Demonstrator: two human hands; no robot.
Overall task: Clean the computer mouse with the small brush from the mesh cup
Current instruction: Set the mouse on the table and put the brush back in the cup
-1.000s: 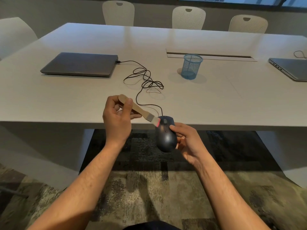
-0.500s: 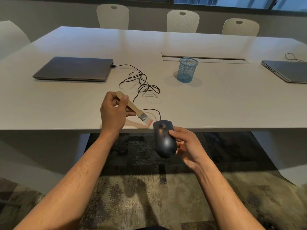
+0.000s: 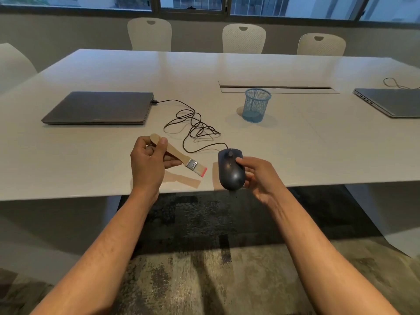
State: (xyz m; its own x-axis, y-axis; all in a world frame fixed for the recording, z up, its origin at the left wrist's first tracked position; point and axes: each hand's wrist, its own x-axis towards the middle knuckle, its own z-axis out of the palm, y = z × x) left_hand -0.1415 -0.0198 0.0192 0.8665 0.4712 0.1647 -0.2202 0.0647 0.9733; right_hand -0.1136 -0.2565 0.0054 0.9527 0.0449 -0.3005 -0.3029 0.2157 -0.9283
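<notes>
The left hand (image 3: 147,165) closes its grip on the wooden handle of the small brush (image 3: 179,158), thumb on top, with the bristle end pointing right and down toward the tabletop (image 3: 318,144). The bristles sit just beside the computer mouse (image 3: 230,169) but apart from it. The right hand (image 3: 259,176) has its grip closed around the right flank of the mouse, thumb on top near the wheel, holding it at the near edge of the tabletop; whether its base touches the surface cannot be told.

The mouse looks light, rigid and smooth-shelled, so it may slip if pinched only on the glossy top; the flanks are the safer hold, and its cable (image 3: 193,128), coiled loosely on the way to the closed laptop (image 3: 97,108) at far left, could tug if the mouse is lifted far. The brush seems light and stiff in the handle, soft at the bristles, and is best held mid-handle for control.

The blue mesh cup (image 3: 256,105) stands upright farther back to the right, and appears to hold nothing.
</notes>
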